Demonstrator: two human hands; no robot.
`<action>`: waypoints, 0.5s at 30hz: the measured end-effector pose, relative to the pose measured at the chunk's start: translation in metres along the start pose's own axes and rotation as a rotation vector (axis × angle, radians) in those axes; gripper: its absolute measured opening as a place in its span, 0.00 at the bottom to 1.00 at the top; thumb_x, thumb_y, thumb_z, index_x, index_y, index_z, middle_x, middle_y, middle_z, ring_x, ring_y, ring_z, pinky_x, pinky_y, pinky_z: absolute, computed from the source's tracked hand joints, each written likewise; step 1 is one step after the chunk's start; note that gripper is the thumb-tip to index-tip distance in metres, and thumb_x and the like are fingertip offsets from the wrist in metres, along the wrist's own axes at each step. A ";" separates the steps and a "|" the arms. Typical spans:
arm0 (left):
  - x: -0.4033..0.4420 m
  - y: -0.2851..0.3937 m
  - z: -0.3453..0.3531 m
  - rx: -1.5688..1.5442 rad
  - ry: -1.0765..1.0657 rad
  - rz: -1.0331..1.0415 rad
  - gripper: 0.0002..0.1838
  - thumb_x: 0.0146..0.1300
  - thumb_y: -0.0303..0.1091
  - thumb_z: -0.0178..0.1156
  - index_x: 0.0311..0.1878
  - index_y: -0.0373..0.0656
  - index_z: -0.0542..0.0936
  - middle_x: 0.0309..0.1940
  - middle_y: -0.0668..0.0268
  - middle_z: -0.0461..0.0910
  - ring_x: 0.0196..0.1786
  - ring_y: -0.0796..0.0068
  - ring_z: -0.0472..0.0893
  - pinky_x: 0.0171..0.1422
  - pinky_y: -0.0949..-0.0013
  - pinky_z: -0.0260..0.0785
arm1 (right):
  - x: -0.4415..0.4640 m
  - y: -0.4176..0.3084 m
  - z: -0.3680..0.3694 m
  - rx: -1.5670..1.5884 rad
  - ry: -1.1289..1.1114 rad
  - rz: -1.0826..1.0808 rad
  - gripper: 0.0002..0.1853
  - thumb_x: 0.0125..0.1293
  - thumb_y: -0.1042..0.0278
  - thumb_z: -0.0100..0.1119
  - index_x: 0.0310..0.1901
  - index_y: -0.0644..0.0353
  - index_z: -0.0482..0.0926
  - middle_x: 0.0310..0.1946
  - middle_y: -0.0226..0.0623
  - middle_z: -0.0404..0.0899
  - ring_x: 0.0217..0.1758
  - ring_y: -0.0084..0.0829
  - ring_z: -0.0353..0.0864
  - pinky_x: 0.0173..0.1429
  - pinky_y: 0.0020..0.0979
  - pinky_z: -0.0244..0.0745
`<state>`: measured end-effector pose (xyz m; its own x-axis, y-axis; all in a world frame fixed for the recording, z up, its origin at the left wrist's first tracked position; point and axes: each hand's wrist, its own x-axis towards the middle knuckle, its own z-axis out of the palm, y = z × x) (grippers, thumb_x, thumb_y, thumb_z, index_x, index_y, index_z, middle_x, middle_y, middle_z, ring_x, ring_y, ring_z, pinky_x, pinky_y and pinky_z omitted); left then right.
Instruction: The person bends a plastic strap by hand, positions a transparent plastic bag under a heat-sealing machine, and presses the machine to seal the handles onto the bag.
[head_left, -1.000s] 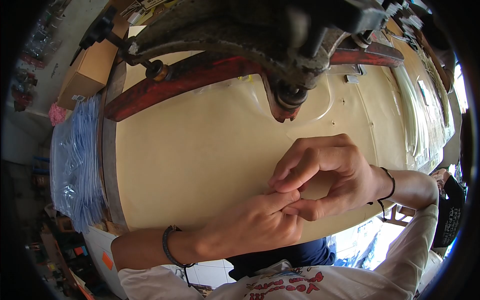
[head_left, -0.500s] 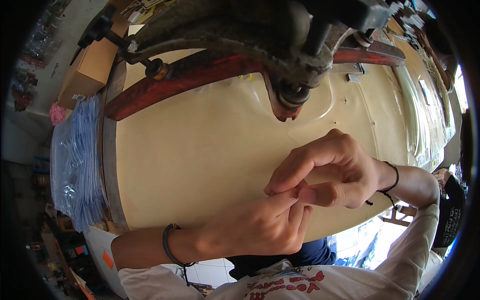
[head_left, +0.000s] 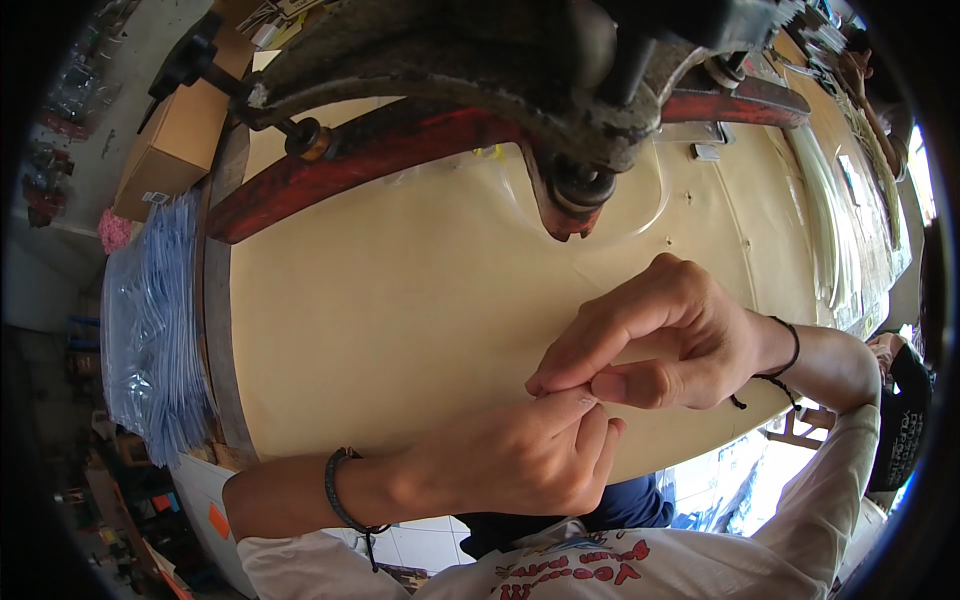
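Left hand point(head_left: 510, 455) and right hand point(head_left: 665, 340) are meeting at the fingertips over the tan work surface point(head_left: 380, 330), the left curling with its back upward, the right arching with thumb and forefinger set against the left's tips. Whether either is gripping anything, I cannot tell: the fingers are hiding the spot where they join, so any small piece there would be sitting out of sight between them. If one is, it could slip and drop, because only fingertips would be steadying it.

At far left, a stack of clear plastic sleeves point(head_left: 155, 330) is standing just beside the surface's edge, near a cardboard box point(head_left: 170, 150); a forearm swinging wide might send the sheets sliding. Further in, a dark bracelet point(head_left: 345, 495) is dangling a cord from the left wrist, which might catch on an edge. Toward the middle, a red metal bar point(head_left: 380, 155) is spanning the surface, its notched bracket point(head_left: 572, 215) hanging near the right knuckles; an abrupt lift could bump them. Right of that, a thin clear strip point(head_left: 657, 207) is looping, liable to snag a finger. Rightmost, pale strips point(head_left: 825, 220) are lying bundled, easily dragged askew by an elbow.
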<state>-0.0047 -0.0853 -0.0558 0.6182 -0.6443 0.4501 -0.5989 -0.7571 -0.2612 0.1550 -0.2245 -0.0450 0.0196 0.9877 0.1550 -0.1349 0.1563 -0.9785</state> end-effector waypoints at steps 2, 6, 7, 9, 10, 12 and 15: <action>0.000 0.000 0.000 -0.007 0.005 -0.005 0.17 0.55 0.32 0.61 0.14 0.50 0.68 0.13 0.76 0.64 0.21 0.80 0.64 0.29 0.74 0.57 | 0.000 0.000 0.000 0.005 0.005 0.006 0.12 0.64 0.86 0.57 0.48 0.75 0.85 0.47 0.52 0.88 0.53 0.40 0.88 0.61 0.36 0.81; 0.002 -0.001 -0.005 -0.032 -0.026 0.003 0.17 0.55 0.32 0.61 0.14 0.50 0.67 0.13 0.75 0.63 0.21 0.80 0.64 0.29 0.74 0.57 | -0.001 -0.001 -0.001 -0.020 -0.007 0.010 0.12 0.64 0.86 0.57 0.47 0.74 0.86 0.47 0.51 0.88 0.53 0.40 0.89 0.60 0.36 0.81; 0.002 -0.001 -0.005 -0.030 -0.020 -0.001 0.17 0.55 0.31 0.61 0.14 0.49 0.67 0.14 0.75 0.64 0.21 0.80 0.64 0.29 0.74 0.57 | 0.000 0.000 -0.001 -0.020 -0.007 0.008 0.12 0.64 0.86 0.58 0.47 0.74 0.86 0.47 0.51 0.88 0.53 0.40 0.89 0.60 0.36 0.81; 0.001 0.000 -0.004 -0.026 -0.006 -0.009 0.17 0.55 0.31 0.61 0.14 0.49 0.67 0.14 0.75 0.64 0.21 0.80 0.64 0.29 0.74 0.57 | 0.000 0.002 0.000 -0.027 -0.012 -0.027 0.12 0.66 0.85 0.58 0.48 0.74 0.85 0.46 0.49 0.88 0.52 0.36 0.88 0.58 0.33 0.81; 0.001 -0.001 -0.003 -0.023 0.001 -0.004 0.17 0.55 0.31 0.61 0.14 0.49 0.67 0.14 0.75 0.64 0.21 0.80 0.64 0.29 0.74 0.57 | 0.000 0.004 0.000 -0.034 -0.017 -0.059 0.11 0.68 0.84 0.57 0.50 0.74 0.84 0.45 0.47 0.88 0.50 0.33 0.88 0.56 0.30 0.81; 0.001 -0.001 -0.002 -0.015 0.015 0.004 0.17 0.56 0.31 0.61 0.15 0.49 0.67 0.14 0.75 0.64 0.21 0.80 0.64 0.29 0.75 0.58 | 0.000 0.006 0.000 -0.034 -0.023 -0.091 0.11 0.70 0.82 0.57 0.51 0.74 0.83 0.44 0.45 0.88 0.49 0.29 0.88 0.54 0.28 0.81; -0.001 0.002 0.000 -0.029 0.007 -0.021 0.17 0.56 0.31 0.61 0.15 0.49 0.67 0.14 0.75 0.64 0.21 0.81 0.64 0.30 0.75 0.58 | 0.000 0.006 0.000 -0.016 -0.023 -0.090 0.11 0.70 0.82 0.57 0.51 0.74 0.83 0.45 0.45 0.88 0.49 0.29 0.87 0.54 0.28 0.81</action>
<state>-0.0068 -0.0863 -0.0571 0.6273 -0.6275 0.4613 -0.6002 -0.7669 -0.2270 0.1544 -0.2234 -0.0507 0.0082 0.9695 0.2449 -0.1173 0.2441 -0.9626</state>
